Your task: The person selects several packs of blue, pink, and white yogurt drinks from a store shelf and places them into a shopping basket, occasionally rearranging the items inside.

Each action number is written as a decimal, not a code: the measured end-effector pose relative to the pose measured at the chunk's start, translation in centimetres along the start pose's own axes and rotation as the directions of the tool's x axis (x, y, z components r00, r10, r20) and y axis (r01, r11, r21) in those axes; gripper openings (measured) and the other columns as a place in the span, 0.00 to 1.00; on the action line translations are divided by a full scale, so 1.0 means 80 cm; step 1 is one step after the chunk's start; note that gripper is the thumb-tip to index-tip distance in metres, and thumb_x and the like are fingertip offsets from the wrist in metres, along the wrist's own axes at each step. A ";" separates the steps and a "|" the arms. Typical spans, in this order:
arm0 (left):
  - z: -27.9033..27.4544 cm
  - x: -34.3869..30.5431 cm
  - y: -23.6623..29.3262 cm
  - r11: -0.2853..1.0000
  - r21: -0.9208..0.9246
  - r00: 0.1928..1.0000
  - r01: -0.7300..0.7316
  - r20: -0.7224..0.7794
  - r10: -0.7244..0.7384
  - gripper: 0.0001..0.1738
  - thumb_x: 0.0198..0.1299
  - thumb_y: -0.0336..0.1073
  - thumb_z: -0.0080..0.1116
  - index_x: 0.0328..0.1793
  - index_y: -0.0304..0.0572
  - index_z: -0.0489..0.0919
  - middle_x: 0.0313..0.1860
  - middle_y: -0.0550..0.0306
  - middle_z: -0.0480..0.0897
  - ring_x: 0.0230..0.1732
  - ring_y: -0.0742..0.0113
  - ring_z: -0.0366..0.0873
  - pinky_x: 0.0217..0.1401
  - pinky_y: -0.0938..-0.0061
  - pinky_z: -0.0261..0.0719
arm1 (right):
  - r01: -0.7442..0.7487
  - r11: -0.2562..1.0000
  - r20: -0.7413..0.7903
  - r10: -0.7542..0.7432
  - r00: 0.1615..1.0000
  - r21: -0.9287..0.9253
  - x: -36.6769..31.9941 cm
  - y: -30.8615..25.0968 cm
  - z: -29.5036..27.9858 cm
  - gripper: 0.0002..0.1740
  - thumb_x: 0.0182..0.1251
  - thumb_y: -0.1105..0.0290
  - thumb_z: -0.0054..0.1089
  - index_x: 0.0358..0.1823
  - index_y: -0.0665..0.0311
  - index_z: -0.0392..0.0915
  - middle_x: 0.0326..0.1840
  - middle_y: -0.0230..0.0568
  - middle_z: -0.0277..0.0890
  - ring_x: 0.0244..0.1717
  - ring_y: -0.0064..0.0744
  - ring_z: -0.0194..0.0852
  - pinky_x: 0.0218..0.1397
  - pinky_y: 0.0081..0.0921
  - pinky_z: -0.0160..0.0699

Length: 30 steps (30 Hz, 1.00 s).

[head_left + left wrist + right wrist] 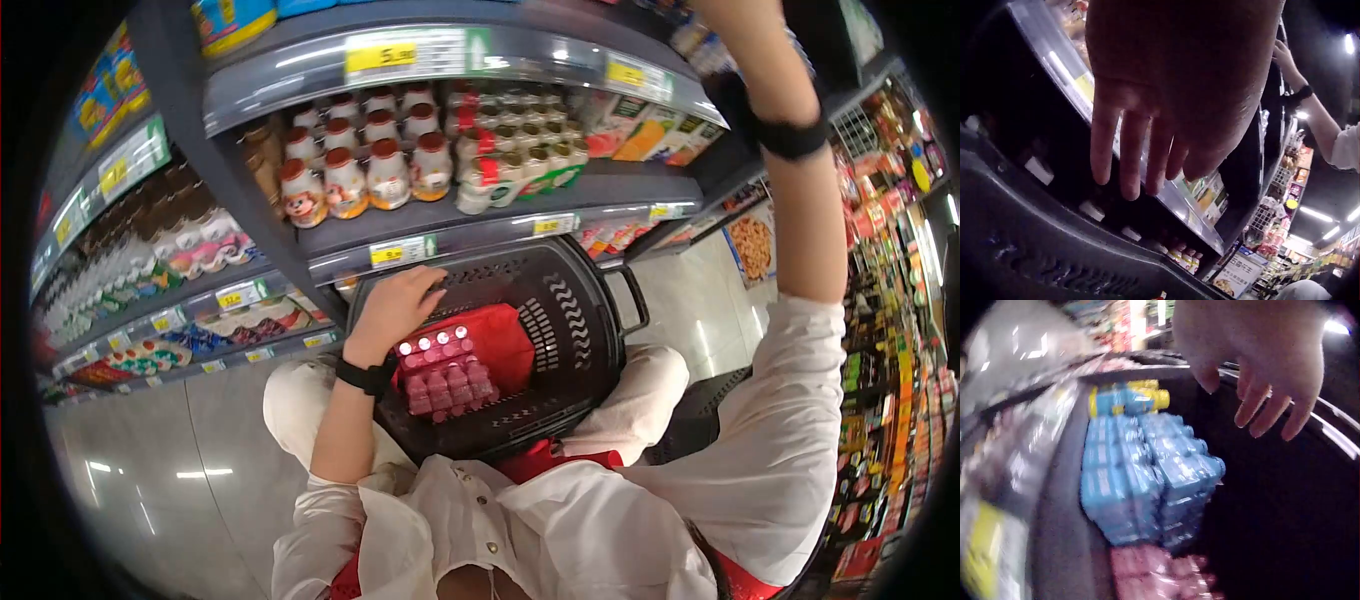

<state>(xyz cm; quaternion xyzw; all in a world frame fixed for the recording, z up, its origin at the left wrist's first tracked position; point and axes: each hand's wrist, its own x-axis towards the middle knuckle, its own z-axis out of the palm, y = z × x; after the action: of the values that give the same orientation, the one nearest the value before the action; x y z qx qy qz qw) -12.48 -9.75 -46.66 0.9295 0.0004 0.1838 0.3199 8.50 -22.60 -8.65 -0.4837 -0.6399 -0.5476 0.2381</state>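
Note:
My left hand (395, 310) lies over the left rim of a black shopping basket (585, 300), its fingers extended and holding nothing. In the basket are a shrink-wrapped pack of small pink bottles (445, 388) and a red item (510, 345). My right arm is raised to an upper shelf, and the head view cuts off part of that hand. In the right wrist view the right hand (1257, 356) hangs with loosely bent fingers, nothing between them. Near it on the shelf stand wrapped packs of blue bottles (1141, 469), with pink packs (1154, 572) beside them.
Yellow-and-blue bottles (1125, 400) lie behind the blue packs. Below, a shelf holds red-capped bottles (388, 172) and a green-and-white multipack (520, 160). Price-tag rails (400, 252) run along the shelf edges. The basket's handle (630, 300) sticks out on the right.

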 end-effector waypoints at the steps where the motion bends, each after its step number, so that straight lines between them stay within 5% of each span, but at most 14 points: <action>1: 0.001 0.003 0.002 0.994 -0.104 1.000 0.015 0.002 -0.015 0.16 0.58 0.31 0.61 0.53 0.41 0.79 0.43 0.52 0.84 0.42 0.56 0.83 0.45 0.67 0.80 | 0.023 0.997 0.013 -0.022 1.000 -0.076 0.004 -0.001 -0.002 0.21 0.60 0.72 0.63 0.55 0.71 0.72 0.42 0.51 0.80 0.43 0.43 0.81 0.48 0.31 0.78; 2: 0.003 0.005 0.004 0.987 -0.156 0.999 0.038 0.010 -0.037 0.14 0.58 0.30 0.60 0.52 0.40 0.79 0.42 0.53 0.84 0.40 0.58 0.83 0.42 0.70 0.80 | 0.054 0.987 0.021 -0.051 0.998 -0.149 0.010 -0.002 -0.001 0.20 0.60 0.72 0.63 0.53 0.71 0.73 0.41 0.51 0.80 0.42 0.43 0.81 0.47 0.31 0.79; 6: 0.014 -0.004 -0.008 0.982 -0.189 1.000 0.025 0.014 -0.022 0.12 0.58 0.32 0.61 0.48 0.39 0.80 0.41 0.50 0.83 0.39 0.55 0.83 0.41 0.68 0.80 | -0.436 0.858 0.053 0.439 0.897 0.272 0.025 -0.007 -0.018 0.17 0.65 0.70 0.60 0.51 0.73 0.74 0.37 0.46 0.81 0.37 0.30 0.80 0.42 0.25 0.78; 8: 0.005 -0.007 0.003 0.965 -0.251 0.997 0.074 0.033 -0.068 0.12 0.59 0.30 0.60 0.49 0.37 0.80 0.43 0.50 0.84 0.41 0.58 0.84 0.43 0.71 0.80 | -0.501 0.715 0.076 0.537 0.840 0.487 0.030 -0.034 -0.056 0.16 0.67 0.70 0.57 0.52 0.74 0.74 0.38 0.43 0.81 0.39 0.27 0.79 0.45 0.22 0.77; 10: -0.008 -0.003 0.019 0.950 -0.303 0.997 0.078 0.038 -0.069 0.12 0.60 0.29 0.59 0.49 0.36 0.80 0.43 0.50 0.84 0.41 0.59 0.84 0.43 0.71 0.81 | -0.349 0.561 0.021 0.507 0.862 0.750 0.021 -0.045 -0.079 0.15 0.72 0.70 0.53 0.53 0.73 0.73 0.39 0.39 0.79 0.43 0.24 0.76 0.49 0.20 0.74; 15: -0.046 0.019 0.083 0.969 -0.245 0.998 -0.031 0.039 0.042 0.12 0.59 0.29 0.60 0.49 0.36 0.80 0.43 0.50 0.84 0.43 0.56 0.83 0.47 0.70 0.79 | -0.371 0.520 0.040 0.541 0.840 0.769 0.012 -0.064 -0.110 0.13 0.71 0.73 0.54 0.51 0.73 0.73 0.38 0.38 0.79 0.40 0.21 0.76 0.48 0.18 0.74; 16: -0.054 0.024 0.099 0.969 -0.240 0.997 -0.063 0.034 0.073 0.12 0.59 0.29 0.60 0.48 0.37 0.80 0.43 0.51 0.84 0.44 0.55 0.83 0.48 0.69 0.79 | -0.346 0.593 -0.022 0.524 0.852 0.727 0.009 -0.063 -0.105 0.11 0.70 0.74 0.55 0.50 0.73 0.73 0.36 0.37 0.79 0.37 0.19 0.76 0.45 0.17 0.74; 19: -0.078 0.033 0.148 0.964 -0.082 0.963 -0.253 -0.120 0.242 0.11 0.58 0.29 0.61 0.47 0.38 0.81 0.43 0.51 0.83 0.46 0.53 0.82 0.49 0.68 0.79 | -0.529 0.660 0.008 0.622 0.783 0.534 0.000 -0.079 -0.113 0.10 0.68 0.74 0.56 0.48 0.71 0.74 0.32 0.37 0.79 0.31 0.18 0.75 0.37 0.18 0.74; 22: -0.091 0.040 0.192 0.948 -0.061 0.937 -0.312 -0.186 0.297 0.15 0.58 0.29 0.60 0.52 0.38 0.79 0.47 0.51 0.84 0.50 0.55 0.82 0.53 0.69 0.78 | -0.572 0.539 -0.006 0.731 0.683 0.618 -0.025 -0.072 -0.097 0.09 0.69 0.75 0.55 0.48 0.70 0.74 0.30 0.35 0.78 0.31 0.20 0.76 0.37 0.18 0.74; 25: -0.074 0.047 0.235 0.836 -0.471 0.951 -0.281 -0.252 0.178 0.24 0.60 0.28 0.59 0.64 0.39 0.72 0.56 0.49 0.81 0.57 0.58 0.79 0.59 0.67 0.76 | -0.501 0.241 0.100 0.821 0.562 0.831 -0.040 -0.099 -0.112 0.10 0.72 0.71 0.51 0.47 0.70 0.74 0.28 0.33 0.76 0.32 0.21 0.75 0.39 0.19 0.74; 26: -0.067 0.051 0.243 0.726 -0.637 0.966 -0.258 -0.173 0.192 0.36 0.58 0.24 0.55 0.74 0.41 0.59 0.66 0.48 0.72 0.59 0.62 0.76 0.59 0.67 0.74 | -0.461 0.102 0.172 0.840 0.514 0.881 -0.044 -0.117 -0.122 0.10 0.73 0.70 0.51 0.47 0.71 0.74 0.28 0.33 0.76 0.32 0.21 0.75 0.40 0.19 0.74; 27: -0.061 0.050 0.255 0.650 -0.719 0.968 -0.247 -0.156 0.195 0.36 0.59 0.25 0.56 0.74 0.42 0.59 0.67 0.48 0.70 0.62 0.62 0.73 0.61 0.67 0.74 | -0.424 0.022 0.202 0.856 0.475 0.905 -0.050 -0.129 -0.125 0.13 0.70 0.68 0.54 0.48 0.72 0.73 0.34 0.41 0.77 0.33 0.32 0.76 0.42 0.28 0.76; 30: -0.053 0.044 0.288 0.485 -0.872 0.982 -0.070 0.025 0.187 0.37 0.59 0.25 0.60 0.74 0.41 0.59 0.67 0.51 0.68 0.62 0.67 0.72 0.62 0.70 0.73 | -0.310 0.006 0.174 0.817 0.550 0.951 -0.059 -0.169 -0.124 0.11 0.71 0.69 0.51 0.46 0.69 0.75 0.31 0.41 0.79 0.32 0.25 0.78 0.39 0.21 0.76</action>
<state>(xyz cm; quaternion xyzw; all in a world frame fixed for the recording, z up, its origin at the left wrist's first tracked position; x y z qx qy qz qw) -13.35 -25.16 -28.71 0.6494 -0.1798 0.1279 0.7277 -3.61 -32.58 -16.12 -0.3359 -0.4860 -0.0140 0.8067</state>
